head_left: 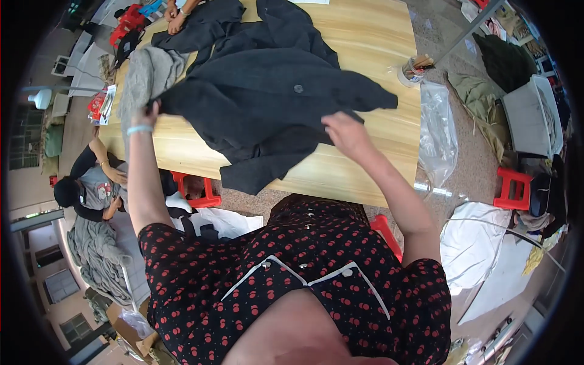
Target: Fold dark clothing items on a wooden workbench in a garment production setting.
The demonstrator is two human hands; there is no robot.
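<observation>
Dark garment (274, 91) lies loosely spread on the wooden surface (377, 36), its long axis running crosswise from the person's left to right. One narrow end points left, into the left hand (146, 115); the other tapers to a tip pointing right. A folded part of it hangs toward the person, down to the surface's near edge, and a round button (298, 89) faces up around its middle. The left hand's fingers pinch the left end. The right hand (348, 137) is at the garment's near edge, right of its middle, with fingers curled; whether they grip cloth, I cannot tell.

Left of the garment is a crumpled grey cloth (146, 79). Beyond it lie more dark clothes (267, 33), with another person's hands (176, 21) at their far left. To its right, at the surface's edge, stands a jar of tools (415, 72), and a clear plastic bag (438, 128) hangs there.

Farther right of the garment, on the speckled floor, are a pale bin (529, 115) and a red stool (512, 188). To its lower left sits a person in a dark cap (67, 193).
</observation>
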